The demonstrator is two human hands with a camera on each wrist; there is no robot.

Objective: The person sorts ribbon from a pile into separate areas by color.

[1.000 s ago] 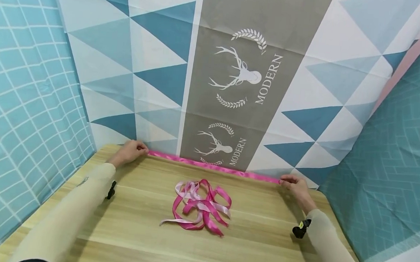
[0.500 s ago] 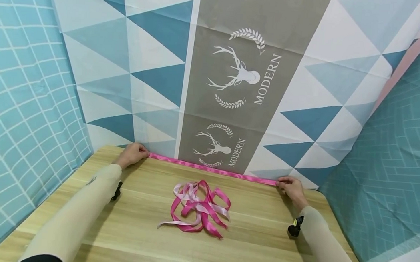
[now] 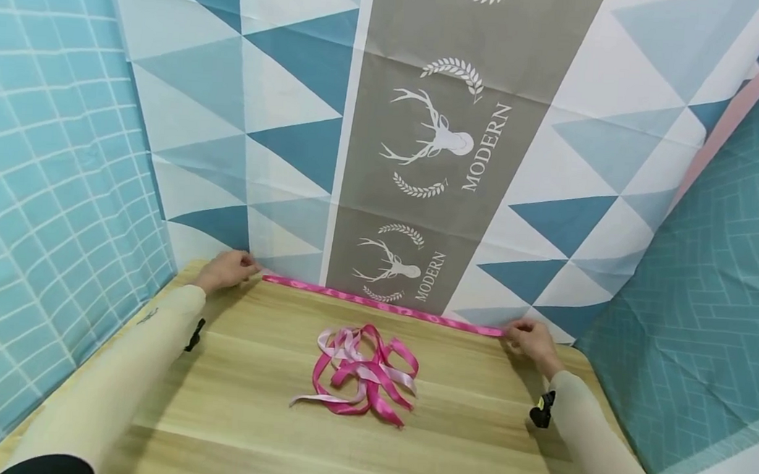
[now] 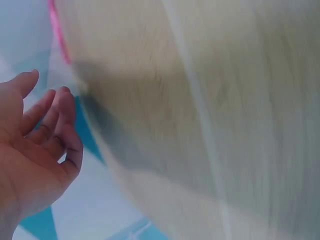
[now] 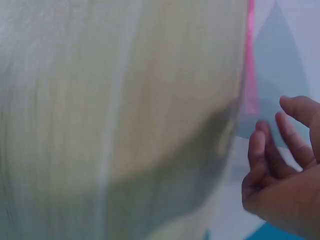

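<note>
A bright pink satin ribbon (image 3: 382,306) stretches nearly straight along the table's far edge. Just beyond its left end is my left hand (image 3: 227,270); in the left wrist view a gap separates the loosely bent fingers (image 4: 62,110) and raised thumb from the ribbon. My right hand (image 3: 533,339) is close by the other end. The right wrist view has its thumb and fingers (image 5: 257,150) parted, with the ribbon's end apart from them. Nearer the middle of the table lies a loose tangle of dark and pale pink ribbons (image 3: 366,372), untouched by either hand.
The wood-grain table (image 3: 263,433) has rounded far corners. A patterned cloth (image 3: 293,152) hangs directly behind its far edge. Blue grid-patterned sheeting (image 3: 51,173) borders the left side, and teal sheeting (image 3: 715,301) the right.
Both hands pinched the ribbon's ends earlier and have now let go. The left hand has drawn slightly left, off its end. The ribbon stays along the far edge; the tangle is unchanged.
</note>
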